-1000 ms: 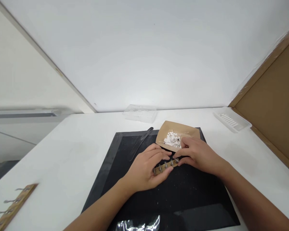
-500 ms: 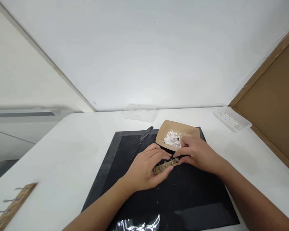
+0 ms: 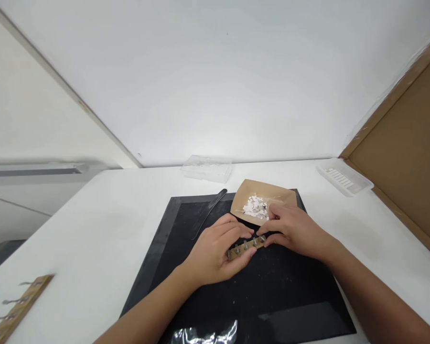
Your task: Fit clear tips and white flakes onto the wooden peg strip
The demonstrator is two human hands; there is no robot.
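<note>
i am looking at two bare hands working close together over a black mat (image 3: 279,286) on a white table (image 3: 93,224). the left hand (image 3: 217,251) is wrapped around a little wooden strip (image 3: 241,248), with its thumb on the near side and its fingers on the far side. the right hand (image 3: 290,229) has its thumb and pointing finger closed on the right end of the strip. i can't tell if they squeeze the wood or the last metal bit there. the strip is over the middle of the mat, with a row of small metal bits along its top. just behind the right hand is a brown paper tray (image 3: 251,188) with a pile of white bits (image 3: 255,207) in it. a long black stick (image 3: 209,211) lies on the mat, left of the tray. a clear plastic box (image 3: 206,168) sits near the wall. another wooden strip (image 3: 20,308), with metal hooks, is well apart on the left.
</note>
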